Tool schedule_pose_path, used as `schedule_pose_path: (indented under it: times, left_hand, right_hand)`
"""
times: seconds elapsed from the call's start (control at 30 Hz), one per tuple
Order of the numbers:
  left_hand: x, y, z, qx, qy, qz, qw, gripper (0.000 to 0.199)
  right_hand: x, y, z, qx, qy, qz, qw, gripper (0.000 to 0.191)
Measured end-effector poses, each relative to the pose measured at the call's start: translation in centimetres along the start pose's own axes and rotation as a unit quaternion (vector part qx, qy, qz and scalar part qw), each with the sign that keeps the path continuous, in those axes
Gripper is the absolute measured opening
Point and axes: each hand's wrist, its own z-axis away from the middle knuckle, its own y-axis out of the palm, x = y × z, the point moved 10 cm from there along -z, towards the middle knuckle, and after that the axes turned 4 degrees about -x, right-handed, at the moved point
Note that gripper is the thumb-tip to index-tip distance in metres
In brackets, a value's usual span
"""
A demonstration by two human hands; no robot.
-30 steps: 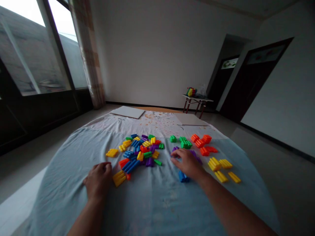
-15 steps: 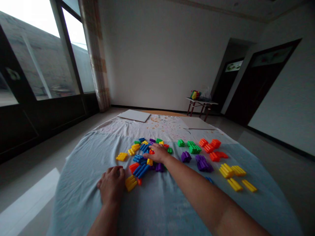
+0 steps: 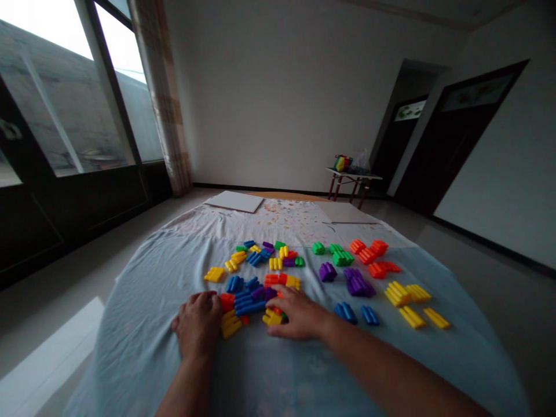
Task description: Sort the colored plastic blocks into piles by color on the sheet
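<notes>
A mixed pile of plastic ribbed building blocks lies on the cloth in front of me. My left hand (image 3: 198, 318) rests palm down at the pile's left edge, fingers loosely bent, beside a red block (image 3: 226, 302) and a yellow block (image 3: 230, 325). It lies on the cloth with no block visible in it. My right hand (image 3: 299, 315) reaches over the pile's near right side, thumb and fingers apart. Between them sits another yellow block (image 3: 272, 317), and the fingertips are at some purple blocks (image 3: 264, 293). Blue blocks (image 3: 249, 305) lie between my hands.
Right of the pile stand groups sorted by colour: green (image 3: 341, 256), purple (image 3: 358, 282), orange-red (image 3: 368, 255), yellow (image 3: 398, 293) and blue blocks (image 3: 345, 313). Two flat boards (image 3: 234, 201) (image 3: 347, 212) lie at the table's far side. A small side table (image 3: 354, 175) is by the wall.
My right hand has moved from the middle of the pile toward me and slightly right, uncovering yellow, red and purple blocks. My left hand has stayed in place.
</notes>
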Motion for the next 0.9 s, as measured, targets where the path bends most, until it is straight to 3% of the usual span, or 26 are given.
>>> schedule_pose_path:
  times: [0.1,0.2,0.33,0.43,0.63,0.77,0.9]
  left_hand:
    - [0.0,0.0,-0.1,0.004,0.005,-0.007,1.0,0.044]
    - [-0.2,0.0,-0.2,0.007,0.012,-0.018,1.0,0.045]
    - [-1.0,-0.3,0.1,0.006,0.026,-0.046,0.999,0.046]
    - [-2.0,-0.9,0.9,0.0,0.051,-0.071,0.996,0.046]
    - [-3.3,-1.4,1.2,0.027,0.051,-0.121,0.991,0.052]
    - [-9.1,-0.9,-1.6,0.037,0.139,-0.085,0.986,0.05]
    - [-17.3,2.7,-4.4,0.064,0.245,-0.059,0.966,0.043]
  right_hand:
    - [1.1,0.4,3.3,0.006,-0.005,-0.014,1.0,0.071]
    - [2.6,-0.9,6.1,-0.046,-0.036,-0.048,0.997,0.073]
    - [3.0,-3.1,9.2,-0.179,-0.058,-0.102,0.977,0.047]
    - [2.1,-3.1,10.6,-0.239,-0.068,-0.134,0.959,0.024]
    - [-1.0,-2.3,10.8,-0.314,-0.044,-0.179,0.931,0.016]
    - [-2.1,-0.6,9.6,-0.325,-0.062,-0.169,0.929,0.017]
    - [-2.9,1.0,8.5,-0.299,-0.081,-0.178,0.934,0.016]
